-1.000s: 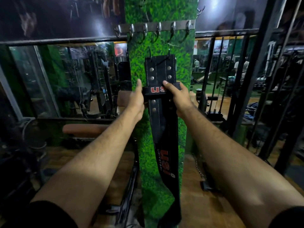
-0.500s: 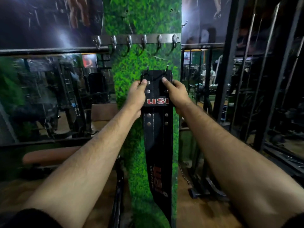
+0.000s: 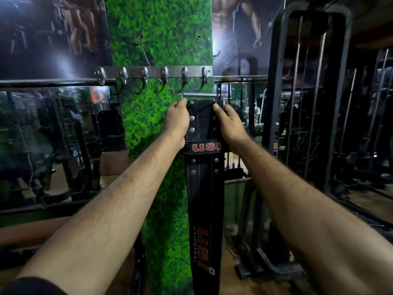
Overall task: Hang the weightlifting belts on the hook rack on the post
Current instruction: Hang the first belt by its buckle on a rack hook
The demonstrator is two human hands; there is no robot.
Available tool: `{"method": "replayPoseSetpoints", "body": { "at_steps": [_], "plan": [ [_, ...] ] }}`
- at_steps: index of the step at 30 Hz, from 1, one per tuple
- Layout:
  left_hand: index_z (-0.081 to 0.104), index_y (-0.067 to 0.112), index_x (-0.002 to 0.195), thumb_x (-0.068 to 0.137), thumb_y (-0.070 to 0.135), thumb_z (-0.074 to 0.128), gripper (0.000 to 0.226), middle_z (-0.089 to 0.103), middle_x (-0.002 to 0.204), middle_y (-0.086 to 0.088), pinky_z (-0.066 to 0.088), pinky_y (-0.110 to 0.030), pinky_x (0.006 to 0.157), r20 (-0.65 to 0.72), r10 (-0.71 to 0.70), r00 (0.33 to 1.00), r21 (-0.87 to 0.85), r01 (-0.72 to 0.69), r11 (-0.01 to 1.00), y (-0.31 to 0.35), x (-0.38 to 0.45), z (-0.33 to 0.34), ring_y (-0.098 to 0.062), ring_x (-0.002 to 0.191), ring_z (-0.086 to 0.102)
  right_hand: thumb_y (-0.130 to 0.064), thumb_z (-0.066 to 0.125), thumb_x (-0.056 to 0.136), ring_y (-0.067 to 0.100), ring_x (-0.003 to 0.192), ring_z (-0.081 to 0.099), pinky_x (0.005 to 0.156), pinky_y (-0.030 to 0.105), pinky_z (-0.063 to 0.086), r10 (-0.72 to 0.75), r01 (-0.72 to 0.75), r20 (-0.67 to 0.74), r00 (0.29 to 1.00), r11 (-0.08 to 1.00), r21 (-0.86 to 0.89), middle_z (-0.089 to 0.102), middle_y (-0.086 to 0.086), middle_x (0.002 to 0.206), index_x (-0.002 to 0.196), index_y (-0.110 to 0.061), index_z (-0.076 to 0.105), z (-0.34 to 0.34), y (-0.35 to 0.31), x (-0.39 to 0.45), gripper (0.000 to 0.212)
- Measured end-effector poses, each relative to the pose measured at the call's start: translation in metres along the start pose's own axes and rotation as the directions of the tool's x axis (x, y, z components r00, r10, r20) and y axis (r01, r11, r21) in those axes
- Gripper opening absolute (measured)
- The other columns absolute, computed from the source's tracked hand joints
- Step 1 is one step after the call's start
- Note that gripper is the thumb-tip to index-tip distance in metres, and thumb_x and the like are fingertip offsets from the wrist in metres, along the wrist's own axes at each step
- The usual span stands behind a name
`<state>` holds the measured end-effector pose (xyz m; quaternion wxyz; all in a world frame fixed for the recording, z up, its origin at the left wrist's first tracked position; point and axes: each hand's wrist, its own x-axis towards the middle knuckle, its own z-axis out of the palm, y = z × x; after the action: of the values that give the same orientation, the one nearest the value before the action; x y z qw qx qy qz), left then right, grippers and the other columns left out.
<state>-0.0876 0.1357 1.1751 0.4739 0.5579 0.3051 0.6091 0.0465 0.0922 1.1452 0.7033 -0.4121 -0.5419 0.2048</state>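
Note:
A black leather weightlifting belt [image 3: 204, 188] with red lettering hangs straight down in front of the green grass-patterned post [image 3: 157, 39]. My left hand [image 3: 177, 122] grips its upper left edge and my right hand [image 3: 228, 124] grips its upper right edge. The belt's metal buckle bar [image 3: 200, 95] is at the top, just under the two rightmost hooks of the metal hook rack [image 3: 153, 73], which spans the post with several bare hooks. Whether the buckle touches a hook I cannot tell.
Mirrors [image 3: 53, 135] and a dark rail run left of the post. A black machine frame [image 3: 302, 103] with cables stands close on the right. A padded bench [image 3: 32, 231] sits low left. A single hook [image 3: 217, 54] sticks out on the post's right edge.
Both hands have slid up to the belt's top end and lifted it; the buckle has risen from well below the rack to just under the hooks.

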Motion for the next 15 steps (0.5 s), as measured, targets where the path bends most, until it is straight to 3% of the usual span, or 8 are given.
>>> {"method": "replayPoseSetpoints", "body": {
  "at_steps": [4,9,12,15],
  "plan": [
    [0.065,0.016,0.118,0.104,0.039,0.043,0.034,0.072,0.116,-0.008,0.047,-0.024,0.047,-0.036,0.075,0.997,0.025,-0.074,0.997,0.0,0.006,0.019,-0.012,0.071,0.061,-0.053,0.054,0.092,0.025,0.095,0.069,0.09,0.057,0.057,-0.054,0.051,-0.034,0.998,0.995,-0.086,0.072,0.012,0.1,0.101,-0.008,0.059,-0.012,0.004,0.017,0.046],
    [0.065,0.018,0.121,0.105,0.04,0.042,0.035,0.071,0.121,-0.008,0.049,-0.024,0.049,-0.065,0.117,0.991,0.027,-0.116,0.993,0.006,0.027,0.04,-0.01,0.07,0.062,-0.052,0.054,0.093,0.022,0.088,0.067,0.088,0.053,0.058,-0.097,0.093,-0.028,0.995,0.99,-0.106,0.071,0.008,0.094,0.096,-0.011,0.059,-0.021,0.003,0.052,0.042],
    [0.066,0.019,0.123,0.106,0.039,0.043,0.035,0.072,0.115,-0.004,0.061,-0.037,0.063,-0.107,0.137,0.985,0.049,-0.132,0.99,0.007,0.04,0.05,-0.019,0.086,0.071,-0.048,0.053,0.097,0.015,0.086,0.065,0.085,0.043,0.057,-0.122,0.123,0.016,0.992,0.987,-0.102,0.068,-0.004,0.09,0.09,-0.027,0.059,-0.027,0.003,0.072,0.023],
    [0.067,0.017,0.12,0.105,0.04,0.044,0.036,0.074,0.113,-0.008,0.062,-0.056,0.074,-0.137,0.118,0.984,0.038,-0.113,0.993,0.003,0.052,0.056,-0.03,0.096,0.075,-0.038,0.052,0.102,0.012,0.083,0.062,0.084,0.04,0.053,-0.127,0.132,0.059,0.99,0.988,-0.081,0.065,-0.008,0.085,0.086,-0.027,0.055,-0.03,0.008,0.087,0.019]
  ]
}}
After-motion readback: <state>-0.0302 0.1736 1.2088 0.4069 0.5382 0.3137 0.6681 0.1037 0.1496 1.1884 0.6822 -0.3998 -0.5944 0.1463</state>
